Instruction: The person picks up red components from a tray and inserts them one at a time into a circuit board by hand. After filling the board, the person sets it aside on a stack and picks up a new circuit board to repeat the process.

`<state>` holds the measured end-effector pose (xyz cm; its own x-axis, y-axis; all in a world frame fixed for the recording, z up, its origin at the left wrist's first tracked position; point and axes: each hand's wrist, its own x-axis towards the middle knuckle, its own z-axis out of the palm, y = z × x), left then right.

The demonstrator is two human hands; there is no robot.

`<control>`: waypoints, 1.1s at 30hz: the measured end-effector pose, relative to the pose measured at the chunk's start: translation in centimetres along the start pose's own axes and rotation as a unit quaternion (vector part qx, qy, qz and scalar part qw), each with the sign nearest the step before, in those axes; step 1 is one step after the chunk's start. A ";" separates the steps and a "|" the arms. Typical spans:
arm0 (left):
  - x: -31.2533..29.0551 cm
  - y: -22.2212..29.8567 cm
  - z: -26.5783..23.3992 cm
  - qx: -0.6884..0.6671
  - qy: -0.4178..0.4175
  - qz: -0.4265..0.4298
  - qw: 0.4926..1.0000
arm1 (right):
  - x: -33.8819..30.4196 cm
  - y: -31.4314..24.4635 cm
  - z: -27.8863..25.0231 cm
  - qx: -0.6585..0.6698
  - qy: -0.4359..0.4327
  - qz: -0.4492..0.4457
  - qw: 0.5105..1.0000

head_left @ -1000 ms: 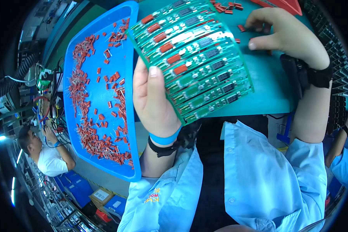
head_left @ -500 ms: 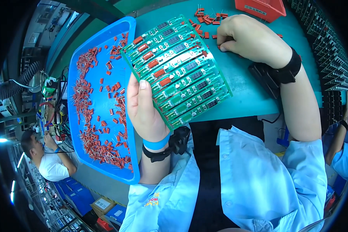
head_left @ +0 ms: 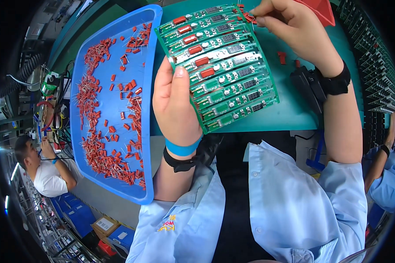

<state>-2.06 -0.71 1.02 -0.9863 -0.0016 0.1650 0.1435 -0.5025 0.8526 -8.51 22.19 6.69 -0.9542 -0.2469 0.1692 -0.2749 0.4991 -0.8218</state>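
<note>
My left hand (head_left: 175,98) grips the lower left edge of a green circuit board panel (head_left: 232,93), thumb on its face. The panel is tilted toward me and made of several parallel strips with small dark displays. Red box-shaped capacitors (head_left: 202,61) sit on the upper strips; the lower ones show bare outlines there. Past the panel's upper right corner, my right hand (head_left: 296,35) has thumb and forefinger pinched together beside loose red capacitors (head_left: 249,18). What lies between those fingertips is too small to make out.
A blue tray (head_left: 107,101) with many loose red capacitors stands at my left. The green tabletop (head_left: 289,118) carries a few stray capacitors (head_left: 281,57) and a red bin (head_left: 321,11). Upright board panels (head_left: 373,65) line the right side. A co-worker (head_left: 48,171) sits at far left.
The panel and my left hand have shifted right and slightly up in view. My right hand has moved up, and its curled fingers now show a pinch near the panel's upper corner.
</note>
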 end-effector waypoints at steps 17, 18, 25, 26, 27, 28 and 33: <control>-0.2 -0.6 0.0 -0.016 -0.004 0.012 1.000 | -1.2 -2.3 0.5 0.101 0.023 0.033 0.994; -0.2 -0.6 0.0 -0.019 -0.008 0.011 1.000 | -1.3 -2.7 0.6 0.114 0.021 0.028 0.993; -0.1 -0.7 -0.1 -0.031 -0.013 0.001 0.999 | -1.6 -0.6 1.5 0.151 -0.024 -0.062 0.986; 0.0 -0.7 -0.2 -0.036 -0.020 0.002 0.999 | -1.7 -0.8 1.6 0.143 -0.032 -0.060 0.987; 0.1 -0.8 -0.3 -0.040 -0.027 0.003 0.999 | -1.9 -1.6 2.1 0.135 -0.039 -0.058 0.988; 0.1 -0.8 -0.4 -0.045 -0.033 0.004 0.998 | -2.0 -2.0 2.4 0.128 -0.047 -0.055 0.989; 0.2 -0.9 -0.3 -0.044 -0.039 0.007 0.998 | -2.6 -3.1 3.1 0.088 -0.084 -0.042 0.992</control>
<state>-2.39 -0.52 0.13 -0.9743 0.0573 0.2180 0.1460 -0.5767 0.8038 -4.79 18.70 7.07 -0.8921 -0.4226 0.1600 -0.3126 0.3215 -0.8938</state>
